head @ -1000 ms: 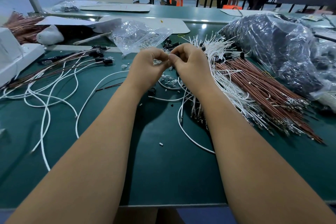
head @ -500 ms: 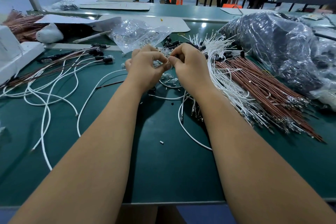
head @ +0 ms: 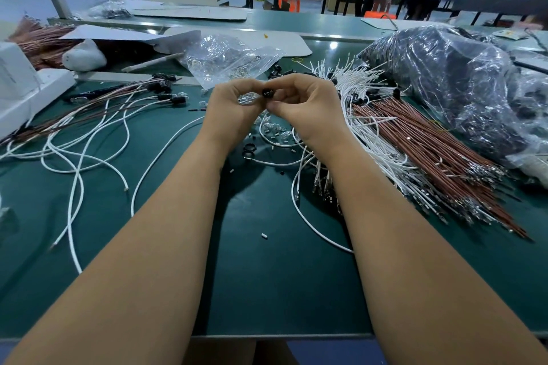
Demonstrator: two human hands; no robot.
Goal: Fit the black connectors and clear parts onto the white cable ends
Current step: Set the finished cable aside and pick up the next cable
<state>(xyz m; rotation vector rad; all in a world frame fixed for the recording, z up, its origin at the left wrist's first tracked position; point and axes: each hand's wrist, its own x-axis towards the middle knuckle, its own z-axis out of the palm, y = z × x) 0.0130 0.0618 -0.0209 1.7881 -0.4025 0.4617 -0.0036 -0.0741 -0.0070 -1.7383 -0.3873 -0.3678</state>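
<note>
At the nine o'clock side of the green work mat lie the finished white cables with black connectors on their ends, their fitted tips pointing toward three o'clock, well apart from the hands.

Past the mat's centre, toward twelve o'clock, the left hand is raised above the mat with its fingers curled inward, pinching a small clear plastic part at its fingertips. Just at three o'clock of that part, touching it or nearly so, sits the small round black connector, caught between the two hands; its open face looks back toward the camera. The right hand curls round it from the three o'clock side, thumb and forefinger closed on it. Both hands are equally near the piece; each grips one half of the joint, and the two halves seem to line up along a nine-to-three axis, so the coming push is likely straight along that line.

Whether a cable end already sits inside the connector cannot be told, since the fingers hide it. Below the hands, toward six o'clock, loose clear parts and black rings lie scattered on the mat.

Toward three o'clock the bundle of unfitted white cables fans out beside a bundle of reddish-brown wires, their long axes running from eleven to five o'clock, just beside the right wrist.
</note>
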